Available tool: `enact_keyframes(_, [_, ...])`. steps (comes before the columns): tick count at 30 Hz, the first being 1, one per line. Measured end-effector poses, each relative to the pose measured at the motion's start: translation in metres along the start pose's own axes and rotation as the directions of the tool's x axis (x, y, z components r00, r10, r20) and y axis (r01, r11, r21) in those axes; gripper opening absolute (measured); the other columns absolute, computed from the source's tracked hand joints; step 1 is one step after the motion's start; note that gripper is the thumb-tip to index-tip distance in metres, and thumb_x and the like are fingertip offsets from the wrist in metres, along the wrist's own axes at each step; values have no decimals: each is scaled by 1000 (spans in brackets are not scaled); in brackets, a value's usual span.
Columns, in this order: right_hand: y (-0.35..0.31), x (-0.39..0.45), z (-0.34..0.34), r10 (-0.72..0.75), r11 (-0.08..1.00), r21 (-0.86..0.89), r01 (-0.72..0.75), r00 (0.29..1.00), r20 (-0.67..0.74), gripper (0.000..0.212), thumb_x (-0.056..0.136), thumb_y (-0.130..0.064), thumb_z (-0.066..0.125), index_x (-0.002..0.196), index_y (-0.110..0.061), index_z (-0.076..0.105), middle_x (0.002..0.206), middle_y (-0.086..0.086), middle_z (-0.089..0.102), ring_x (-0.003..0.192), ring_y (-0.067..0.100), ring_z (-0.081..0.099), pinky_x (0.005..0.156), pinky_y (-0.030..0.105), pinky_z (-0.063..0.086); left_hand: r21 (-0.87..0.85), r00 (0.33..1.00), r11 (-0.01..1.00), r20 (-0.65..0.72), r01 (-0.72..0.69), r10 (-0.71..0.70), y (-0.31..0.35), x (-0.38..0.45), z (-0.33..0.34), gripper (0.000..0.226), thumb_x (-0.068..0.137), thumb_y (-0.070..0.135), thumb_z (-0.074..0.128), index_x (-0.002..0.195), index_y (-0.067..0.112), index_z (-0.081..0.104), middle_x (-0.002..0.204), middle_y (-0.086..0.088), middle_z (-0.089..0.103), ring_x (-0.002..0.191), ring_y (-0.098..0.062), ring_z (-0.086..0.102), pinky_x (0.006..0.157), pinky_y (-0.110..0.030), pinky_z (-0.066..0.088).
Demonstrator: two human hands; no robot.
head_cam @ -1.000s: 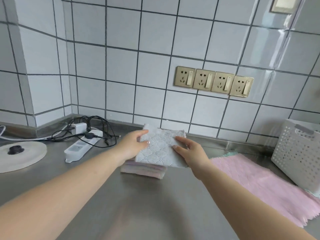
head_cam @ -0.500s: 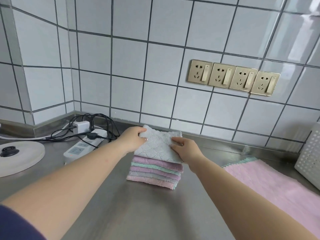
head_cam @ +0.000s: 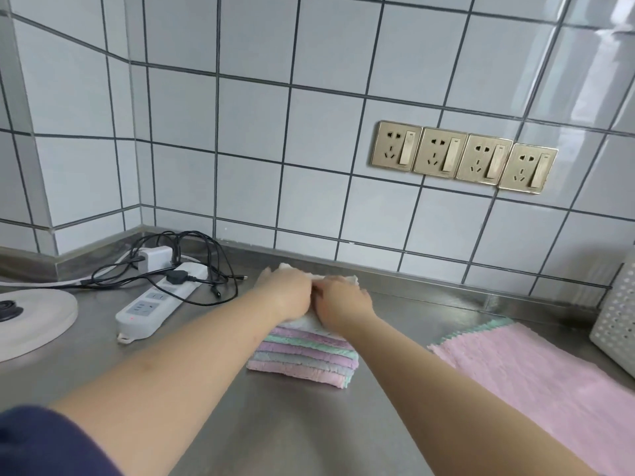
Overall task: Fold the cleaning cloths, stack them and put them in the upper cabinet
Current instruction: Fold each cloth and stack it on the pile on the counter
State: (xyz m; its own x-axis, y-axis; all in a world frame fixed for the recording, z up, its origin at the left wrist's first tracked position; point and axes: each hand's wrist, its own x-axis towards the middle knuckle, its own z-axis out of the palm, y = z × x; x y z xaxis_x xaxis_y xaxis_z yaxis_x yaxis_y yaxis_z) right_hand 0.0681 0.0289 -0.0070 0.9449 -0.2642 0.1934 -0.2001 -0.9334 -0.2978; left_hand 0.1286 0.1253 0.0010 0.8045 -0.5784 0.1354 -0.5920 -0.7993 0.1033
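Observation:
A stack of folded cloths in pink, purple, teal and grey lies on the steel counter near the wall. On top of the stack sits a folded grey cloth, mostly hidden under my hands. My left hand and my right hand lie flat side by side on it, fingers pointing to the wall, touching each other. An unfolded pink cloth with a teal one under its far edge is spread flat to the right.
A white power strip with black cables and a charger lies left of the stack. A round white lid sits at the far left. A white perforated basket stands at the right edge. Gold wall sockets are above.
The grey cloth, held at its sides a second ago, now lies on the stack. Both hands have slid inward onto its top and meet in the middle. The camera has tilted left.

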Motion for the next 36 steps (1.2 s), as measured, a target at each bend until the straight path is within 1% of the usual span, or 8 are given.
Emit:
enact_keyframes(3, [7, -7, 20, 66, 997, 22, -68, 993, 95, 41, 97, -38, 23, 131, -36, 46, 147, -4, 36, 137, 21, 28, 109, 52, 20, -156, 1000, 988, 23, 12, -8, -8, -1, 26, 41, 97, 15, 27, 134, 14, 44, 142, -10, 42, 131, -26, 35, 108, -31, 24])
enact_keyframes(7, [9, -10, 18, 156, 985, 54, -164, 981, 117, 53, 93, -45, 26, 145, -33, 26, 158, -2, 13, 146, 18, 5, 114, 55, 13, -256, 987, 960, 141, 113, -79, -21, -8, 30, 53, 97, 33, 25, 149, 24, 16, 158, -6, -2, 145, -26, 11, 115, -34, 18])
enact_keyframes(13, [14, -17, 25, 305, 907, 266, -327, 945, 120, 67, 89, -57, 34, 148, -30, 19, 159, -3, 3, 144, 25, 15, 113, 46, 22, -314, 963, 917, 183, 247, -196, -16, -15, 27, 58, 93, 45, 26, 148, 33, 12, 151, -16, 27, 125, -31, 43, 96, -34, 40])
enact_keyframes(16, [24, -22, 23, 316, 840, 444, -313, 946, 70, 68, 90, -55, 40, 148, -26, 22, 158, 3, 14, 142, 25, 21, 114, 43, 23, -163, 964, 950, 85, 264, -254, -11, -24, 19, 58, 91, 46, 28, 146, 29, 20, 155, -9, 19, 137, -30, 27, 105, -41, 32])
enact_keyframes(19, [37, -43, 17, 240, 823, 534, -194, 971, -16, 64, 94, -49, 42, 149, -22, 23, 157, 1, 18, 145, 15, 15, 116, 33, 17, 65, 978, 991, -180, 115, -102, -4, -29, 4, 42, 89, 31, 39, 130, 25, 46, 143, -1, 41, 129, -23, 39, 101, -37, 34])
enact_keyframes(22, [61, -74, 5, 185, 846, 519, -120, 980, -74, 61, 94, -45, 46, 148, -22, 27, 156, 0, 21, 144, 12, 17, 114, 27, 16, 144, 957, 986, -262, -88, 124, 22, -33, -7, 38, 87, 18, 44, 121, 30, 57, 126, 4, 57, 116, -20, 51, 95, -33, 35])
enact_keyframes(32, [189, -172, -67, 350, 917, 270, -293, 917, -193, 24, 88, -34, 60, 110, -24, 63, 125, -3, 52, 111, 12, 53, 85, 17, 33, 171, 846, 861, -170, -479, 505, 180, -47, 38, 38, 88, 11, 46, 119, 30, 57, 119, 1, 60, 113, -24, 53, 92, -31, 35])
enact_keyframes(36, [226, -204, -79, 403, 911, 100, -400, 915, -3, 18, 80, -45, 60, 87, -29, 60, 96, -7, 61, 83, 12, 57, 72, 25, 43, 43, 799, 802, -64, -596, 598, 230, -54, 51, 30, 92, 20, 49, 119, 29, 58, 124, 2, 58, 119, -22, 49, 97, -31, 36])
